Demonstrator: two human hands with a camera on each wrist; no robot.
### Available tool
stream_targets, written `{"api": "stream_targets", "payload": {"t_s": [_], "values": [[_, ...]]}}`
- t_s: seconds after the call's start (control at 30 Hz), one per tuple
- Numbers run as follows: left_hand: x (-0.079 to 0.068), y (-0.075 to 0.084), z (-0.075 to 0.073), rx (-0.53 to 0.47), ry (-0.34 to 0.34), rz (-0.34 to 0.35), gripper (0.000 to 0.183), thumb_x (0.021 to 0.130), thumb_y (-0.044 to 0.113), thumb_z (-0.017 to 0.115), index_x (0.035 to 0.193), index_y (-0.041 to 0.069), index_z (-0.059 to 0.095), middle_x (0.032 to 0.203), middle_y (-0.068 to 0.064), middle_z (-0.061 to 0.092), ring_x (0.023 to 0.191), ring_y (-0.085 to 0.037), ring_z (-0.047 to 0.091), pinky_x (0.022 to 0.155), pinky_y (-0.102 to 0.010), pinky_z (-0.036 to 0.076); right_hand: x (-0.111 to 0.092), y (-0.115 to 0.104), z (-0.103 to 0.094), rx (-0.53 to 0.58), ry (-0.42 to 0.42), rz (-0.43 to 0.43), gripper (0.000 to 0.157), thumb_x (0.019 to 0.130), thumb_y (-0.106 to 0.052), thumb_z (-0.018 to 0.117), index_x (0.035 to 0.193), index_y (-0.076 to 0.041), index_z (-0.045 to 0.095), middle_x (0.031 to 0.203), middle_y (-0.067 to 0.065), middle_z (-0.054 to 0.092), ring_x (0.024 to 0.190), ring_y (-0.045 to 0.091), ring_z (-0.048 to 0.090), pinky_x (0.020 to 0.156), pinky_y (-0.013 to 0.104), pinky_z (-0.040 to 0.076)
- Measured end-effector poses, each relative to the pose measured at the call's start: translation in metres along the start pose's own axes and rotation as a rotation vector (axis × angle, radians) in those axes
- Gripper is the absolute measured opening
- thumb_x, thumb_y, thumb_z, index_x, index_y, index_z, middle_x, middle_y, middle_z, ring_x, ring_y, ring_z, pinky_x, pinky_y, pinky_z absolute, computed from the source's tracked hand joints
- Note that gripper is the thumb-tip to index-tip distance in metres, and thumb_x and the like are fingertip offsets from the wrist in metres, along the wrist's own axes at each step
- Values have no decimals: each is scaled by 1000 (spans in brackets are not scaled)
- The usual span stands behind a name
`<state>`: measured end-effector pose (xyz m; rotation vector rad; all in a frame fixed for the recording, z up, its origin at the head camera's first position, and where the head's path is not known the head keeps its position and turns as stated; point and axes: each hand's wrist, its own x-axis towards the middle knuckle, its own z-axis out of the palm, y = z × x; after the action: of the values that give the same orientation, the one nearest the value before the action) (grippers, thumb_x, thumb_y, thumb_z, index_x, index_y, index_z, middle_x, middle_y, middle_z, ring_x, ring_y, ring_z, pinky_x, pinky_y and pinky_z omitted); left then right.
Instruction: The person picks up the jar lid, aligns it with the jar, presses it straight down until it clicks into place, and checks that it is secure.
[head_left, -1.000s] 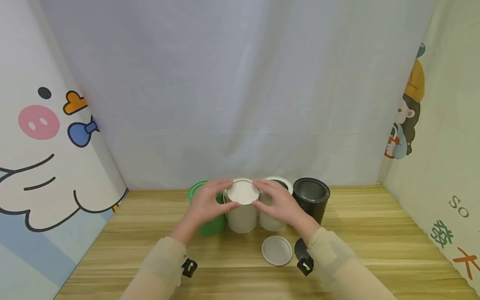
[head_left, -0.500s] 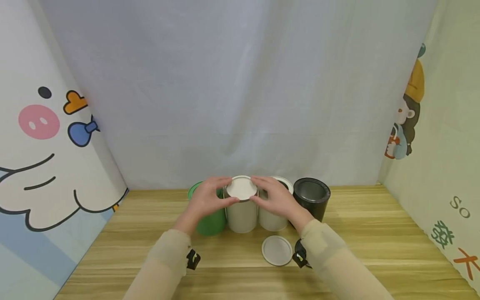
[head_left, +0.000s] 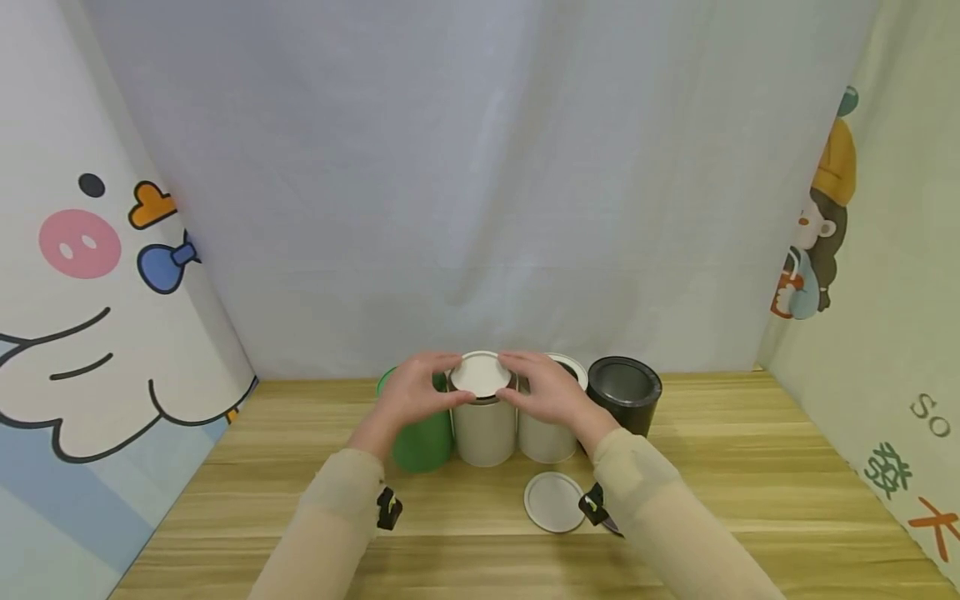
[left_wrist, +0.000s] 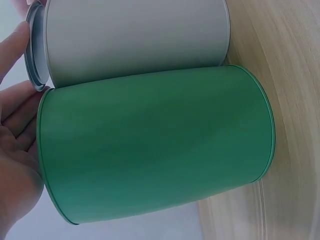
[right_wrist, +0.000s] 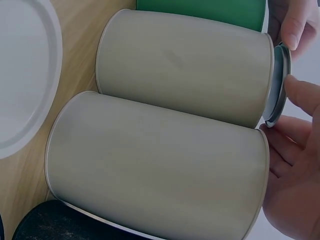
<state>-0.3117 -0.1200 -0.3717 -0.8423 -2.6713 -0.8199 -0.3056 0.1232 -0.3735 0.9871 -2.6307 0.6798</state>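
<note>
A round white lid (head_left: pixel 482 372) is pinched on its left by my left hand (head_left: pixel 411 388) and on its right by my right hand (head_left: pixel 550 388). Thumbs lie at its near edge, fingers at its far edge. Beneath it stands a white can (head_left: pixel 486 435); in the right wrist view the lid's metal underside (right_wrist: pixel 276 85) sits just off the can's rim, slightly tilted. A green can (head_left: pixel 423 447) stands against the can's left side, under my left hand. Another white can (head_left: pixel 546 440), with a dark opening partly visible, stands to the right, beneath my right hand.
At the row's right end stands a black can (head_left: pixel 625 390). A loose white lid (head_left: pixel 553 502) lies on the wooden table (head_left: pixel 750 492) in front, and a dark lid (head_left: pixel 612 527) is mostly hidden by my right sleeve. A grey-white curtain (head_left: pixel 480 183) hangs behind the cans.
Both hands have moved slightly farther back and left with the lid between them. A dark band now shows between the lid's near edge and the can. The cans have stayed put.
</note>
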Motion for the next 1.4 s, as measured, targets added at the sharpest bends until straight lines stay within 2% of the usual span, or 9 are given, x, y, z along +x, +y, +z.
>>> {"api": "stream_targets", "payload": {"t_s": [0.27,0.57,1.03,1.4], "values": [[3,-4,3,11,-32,-15,62,82,34,82,131,0,63,132,-15,62,124,-34,55,103,-48,46,2,4,4,-6,-35,33,54,94,-24,69,138,5,54,139,21,54,130,38,48,109,49,39],[5,-2,3,38,-78,-9,61,84,34,81,132,0,62,131,-16,62,122,-33,56,101,-47,47,3,3,2,-27,-63,55,54,94,-25,69,138,5,55,139,20,55,130,38,49,109,49,38],[7,-3,2,18,-88,26,48,85,32,80,123,5,69,122,-12,68,111,-29,62,91,-44,53,5,3,2,-50,-80,53,52,95,-25,67,136,5,57,137,21,56,128,37,50,108,47,40],[6,-5,4,2,-91,-17,58,85,34,79,130,1,64,129,-15,63,121,-32,58,100,-46,49,3,2,1,-42,-94,39,50,96,-25,65,136,4,56,141,20,53,130,38,48,110,48,38]]}}
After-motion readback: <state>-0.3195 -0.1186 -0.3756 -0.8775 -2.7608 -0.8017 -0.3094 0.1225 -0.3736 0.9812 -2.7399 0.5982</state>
